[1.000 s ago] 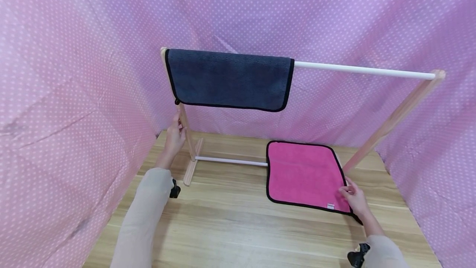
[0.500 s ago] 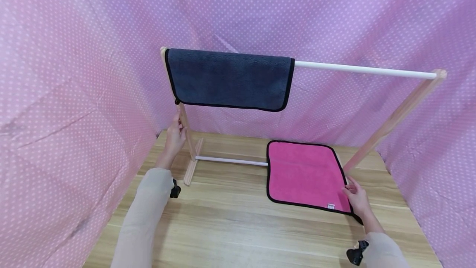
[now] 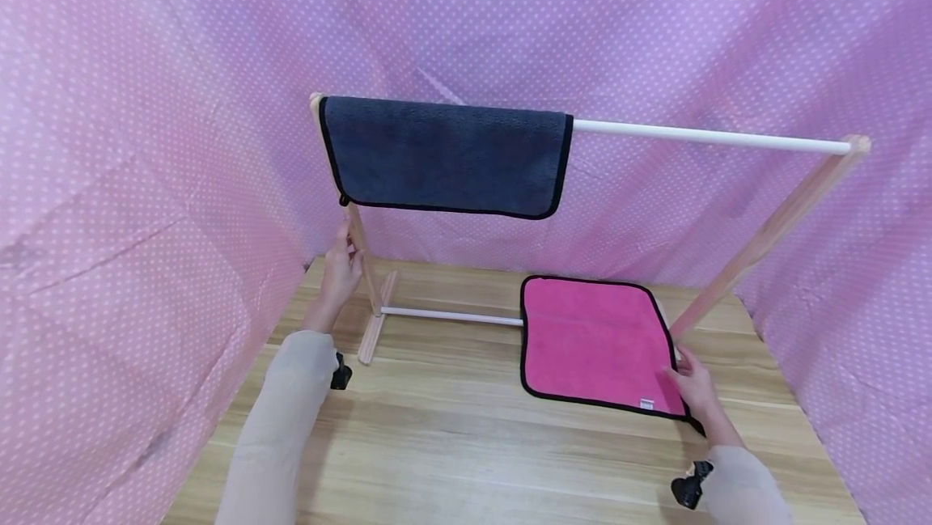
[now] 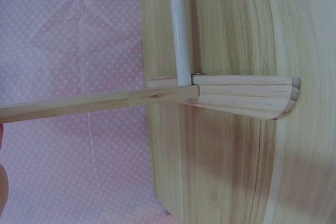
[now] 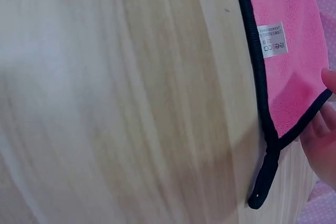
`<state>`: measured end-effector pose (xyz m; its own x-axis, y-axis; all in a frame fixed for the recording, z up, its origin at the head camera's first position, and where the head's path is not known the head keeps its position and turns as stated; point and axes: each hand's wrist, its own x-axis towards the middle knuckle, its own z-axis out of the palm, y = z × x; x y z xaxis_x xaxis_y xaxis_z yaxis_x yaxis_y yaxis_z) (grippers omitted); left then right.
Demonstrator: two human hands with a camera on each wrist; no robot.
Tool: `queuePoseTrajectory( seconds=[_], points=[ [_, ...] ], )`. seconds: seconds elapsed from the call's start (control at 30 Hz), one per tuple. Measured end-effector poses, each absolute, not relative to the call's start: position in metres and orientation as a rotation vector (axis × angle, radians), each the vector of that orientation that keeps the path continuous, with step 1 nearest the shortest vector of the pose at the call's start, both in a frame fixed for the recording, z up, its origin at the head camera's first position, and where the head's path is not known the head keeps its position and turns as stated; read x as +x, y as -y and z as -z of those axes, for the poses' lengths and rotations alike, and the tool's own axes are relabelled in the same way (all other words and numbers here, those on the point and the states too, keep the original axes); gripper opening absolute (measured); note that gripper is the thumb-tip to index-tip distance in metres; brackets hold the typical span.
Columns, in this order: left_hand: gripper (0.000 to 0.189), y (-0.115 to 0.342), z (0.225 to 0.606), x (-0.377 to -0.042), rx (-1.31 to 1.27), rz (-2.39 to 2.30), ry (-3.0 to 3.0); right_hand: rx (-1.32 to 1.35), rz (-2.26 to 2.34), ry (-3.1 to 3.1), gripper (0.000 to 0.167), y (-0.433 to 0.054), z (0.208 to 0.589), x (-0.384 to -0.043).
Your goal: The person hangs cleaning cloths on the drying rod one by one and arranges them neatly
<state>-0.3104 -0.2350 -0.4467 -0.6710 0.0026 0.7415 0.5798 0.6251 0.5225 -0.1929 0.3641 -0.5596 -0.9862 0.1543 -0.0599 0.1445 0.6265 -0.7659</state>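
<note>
A wooden rack carries a white upper rod (image 3: 706, 136) and a lower rod (image 3: 451, 315) near the table. Over the left half of the upper rod hangs a dark grey towel (image 3: 447, 157) with black edging. My left hand (image 3: 341, 270) pinches the rack's left post (image 3: 366, 262) just below that towel; only fingertips show in the left wrist view. A pink towel (image 3: 593, 339) lies spread across the right part of the lower rod. At its right edge my right hand (image 3: 695, 391) has the thumb on top and fingers beneath, pinching the border. The towel hides the rack's right foot.
The rack's right post (image 3: 764, 242) slants up behind my right hand. A left foot (image 4: 241, 95) of the rack rests on the wooden table (image 3: 437, 452). Pink dotted curtains (image 3: 182, 185) surround the table. A black hanging loop (image 5: 262, 182) sticks out from the pink towel's corner.
My right hand and wrist have shifted slightly left and up, the thumb a little further over the pink towel. The left hand keeps its place on the post; both towels stay put.
</note>
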Motion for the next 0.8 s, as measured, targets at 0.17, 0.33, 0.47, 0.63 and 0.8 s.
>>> queuePoseTrajectory(
  seconds=[0.17, 0.33, 0.47, 0.63, 0.8],
  points=[
    [0.061, 0.235, 0.446, -0.31, -0.455, 1.008, 2.119, -0.252, -1.272, 2.896, 0.06, -0.364, 0.559, -0.199],
    [0.06, 0.235, 0.446, -0.311, -0.461, 0.999, 2.115, -0.284, -1.34, 2.943, 0.063, -0.362, 0.555, -0.204],
    [0.061, 0.235, 0.446, -0.311, -0.468, 0.997, 2.121, -0.261, -1.322, 2.972, 0.058, -0.361, 0.553, -0.206],
    [0.06, 0.236, 0.446, -0.31, -0.452, 1.007, 2.145, -0.229, -1.544, 2.889, 0.045, -0.36, 0.548, -0.207],
    [0.059, 0.235, 0.446, -0.309, -0.435, 1.009, 2.159, -0.226, -1.83, 2.756, 0.051, -0.36, 0.538, -0.208]
  ],
)
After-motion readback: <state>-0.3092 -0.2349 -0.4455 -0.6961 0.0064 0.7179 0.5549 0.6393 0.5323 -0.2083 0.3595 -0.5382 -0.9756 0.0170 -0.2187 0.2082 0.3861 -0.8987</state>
